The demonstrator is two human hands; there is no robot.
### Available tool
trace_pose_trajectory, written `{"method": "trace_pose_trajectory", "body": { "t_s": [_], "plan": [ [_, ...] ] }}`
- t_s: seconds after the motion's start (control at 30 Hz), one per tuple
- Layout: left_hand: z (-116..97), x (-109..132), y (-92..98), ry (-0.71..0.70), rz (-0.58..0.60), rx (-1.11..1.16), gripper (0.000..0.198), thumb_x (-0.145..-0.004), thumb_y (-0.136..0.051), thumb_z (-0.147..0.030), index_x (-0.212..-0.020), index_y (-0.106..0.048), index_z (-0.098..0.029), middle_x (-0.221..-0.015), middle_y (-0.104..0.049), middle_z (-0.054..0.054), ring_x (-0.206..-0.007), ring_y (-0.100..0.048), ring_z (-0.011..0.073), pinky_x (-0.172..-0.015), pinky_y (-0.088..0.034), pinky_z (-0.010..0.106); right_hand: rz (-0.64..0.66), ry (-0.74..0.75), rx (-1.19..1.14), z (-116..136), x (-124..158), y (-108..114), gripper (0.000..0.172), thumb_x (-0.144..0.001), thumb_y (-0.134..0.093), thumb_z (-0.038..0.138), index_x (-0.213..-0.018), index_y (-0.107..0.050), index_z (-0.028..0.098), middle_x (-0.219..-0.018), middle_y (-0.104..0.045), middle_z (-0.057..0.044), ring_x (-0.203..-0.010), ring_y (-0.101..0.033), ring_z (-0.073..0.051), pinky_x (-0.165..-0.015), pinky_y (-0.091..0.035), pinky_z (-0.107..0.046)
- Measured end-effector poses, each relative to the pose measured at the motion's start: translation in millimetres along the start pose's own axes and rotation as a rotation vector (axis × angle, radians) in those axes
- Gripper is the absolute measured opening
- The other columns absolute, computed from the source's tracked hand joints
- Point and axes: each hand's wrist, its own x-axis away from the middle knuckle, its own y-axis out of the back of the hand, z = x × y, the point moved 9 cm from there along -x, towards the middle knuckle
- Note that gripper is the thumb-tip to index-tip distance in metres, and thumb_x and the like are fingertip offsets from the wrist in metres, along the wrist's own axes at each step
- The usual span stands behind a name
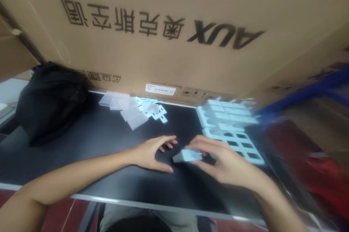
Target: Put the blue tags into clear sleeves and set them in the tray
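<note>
Above the black table (109,163), my right hand (225,157) grips a small pale-blue ice pop mould (187,155) between thumb and fingers. The mould is tilted on its side, its translucent end towards my left hand. Just left of it, my left hand (149,152) is open, fingers and thumb spread, not touching the mould. Beside my right hand lies a light-blue rack (254,155) with rectangular slots, one mould (225,129) sitting at its far edge. Behind it, a second rack (201,116) carries several upright moulds (229,110), blurred at the right.
Translucent mould shells (133,117) and pale-blue slotted stick pieces (163,114) lie in a pile at the back middle. A black bag (51,101) sits at the left. A large cardboard box (152,61) walls off the back; a blue metal bar (305,92) crosses at right.
</note>
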Motion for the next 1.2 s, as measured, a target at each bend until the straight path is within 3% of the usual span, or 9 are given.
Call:
{"method": "trace_pose_trajectory", "body": {
  "t_s": [0.1,0.23,0.33,0.5,0.6,0.83,0.97,1.07,1.2],
  "plan": [
    [-6,1,-1.8,-0.015,0.027,0.013,0.095,-0.081,-0.085,-0.039,-0.160,-0.033,-0.025,-0.148,-0.059,0.018,-0.127,-0.064,0.0275,-0.098,-0.059,0.041,-0.033,0.029,-0.083,7,-5,-16,0.022,-0.096,-0.064,0.025,-0.115,-0.074,0.024,-0.106,-0.071,-0.009,-0.089,-0.068,-0.017,-0.072,-0.057,-0.027],
    [-11,4,0.1,-0.020,0.027,-0.056,0.057,-0.096,-0.067,-0.037,-0.147,-0.048,-0.020,-0.124,-0.072,0.013,-0.105,-0.073,0.0227,-0.089,-0.060,0.035,-0.080,0.067,-0.135,10,-16,-28,0.023,-0.097,-0.064,0.028,-0.118,-0.073,0.024,-0.101,-0.070,-0.008,-0.080,-0.065,-0.015,-0.070,-0.056,-0.027],
    [-8,7,3.4,-0.070,-0.044,-0.029,0.053,-0.102,-0.057,-0.033,-0.148,-0.036,-0.019,-0.120,-0.073,0.014,-0.097,-0.075,0.0207,-0.085,-0.060,0.034,-0.139,0.067,-0.136,3,-20,-27,0.024,-0.096,-0.068,0.032,-0.118,-0.074,0.024,-0.099,-0.068,-0.007,-0.077,-0.063,-0.014,-0.068,-0.055,-0.026],
    [-10,18,13.2,-0.274,-0.273,-0.088,0.051,-0.105,-0.050,-0.026,-0.150,-0.024,-0.024,-0.144,-0.062,0.020,-0.125,-0.069,0.0264,-0.102,-0.057,0.044,-0.253,0.025,-0.161,-10,-26,-28,0.020,-0.093,-0.072,0.039,-0.103,-0.076,0.022,-0.086,-0.062,-0.003,-0.066,-0.057,-0.012,-0.060,-0.051,-0.025],
    [-9,20,17.6,-0.225,-0.324,-0.174,0.052,-0.106,-0.048,-0.025,-0.154,-0.027,-0.025,-0.149,-0.059,0.018,-0.136,-0.062,0.0274,-0.110,-0.054,0.047,-0.313,-0.009,-0.200,-15,-32,-30,0.020,-0.092,-0.073,0.041,-0.093,-0.076,0.021,-0.081,-0.060,-0.002,-0.064,-0.055,-0.012,-0.058,-0.049,-0.026],
    [-20,18,30.6,-0.173,-0.396,-0.194,0.040,-0.109,-0.040,-0.030,-0.149,-0.043,-0.023,-0.145,-0.064,0.013,-0.134,-0.064,0.0244,-0.112,-0.054,0.041,-0.397,-0.009,-0.234,-21,-39,-38,0.020,-0.094,-0.071,0.039,-0.087,-0.074,0.020,-0.076,-0.056,-0.001,-0.061,-0.052,-0.011,-0.055,-0.048,-0.025],
    [-10,18,39.5,-0.038,-0.488,-0.112,0.034,-0.109,-0.040,-0.036,-0.138,-0.049,-0.020,-0.129,-0.071,0.012,-0.119,-0.071,0.0238,-0.102,-0.057,0.038,-0.534,0.046,-0.032,-15,-33,-47,0.016,-0.101,-0.060,0.031,-0.105,-0.071,0.020,-0.081,-0.061,-0.002,-0.066,-0.058,-0.013,-0.060,-0.051,-0.025],
    [-1,21,45.3,0.072,-0.558,-0.066,0.032,-0.109,-0.042,-0.039,-0.131,-0.053,-0.019,-0.106,-0.075,0.008,-0.089,-0.073,0.0183,-0.081,-0.057,0.030,-0.622,0.090,0.300,2,-28,-60,0.032,-0.103,-0.053,0.032,-0.128,-0.063,0.014,-0.091,-0.067,-0.009,-0.076,-0.063,-0.018,-0.065,-0.053,-0.029],
    [1,22,48.6,0.120,-0.594,-0.059,0.032,-0.109,-0.040,-0.042,-0.125,-0.055,-0.018,-0.082,-0.068,0.001,-0.063,-0.059,0.0122,-0.065,-0.049,0.025,-0.674,0.030,0.627,16,-28,-72,0.055,-0.102,-0.052,0.050,-0.132,-0.058,0.003,-0.084,-0.065,-0.012,-0.075,-0.062,-0.022,-0.060,-0.049,-0.032]
  ]
}}
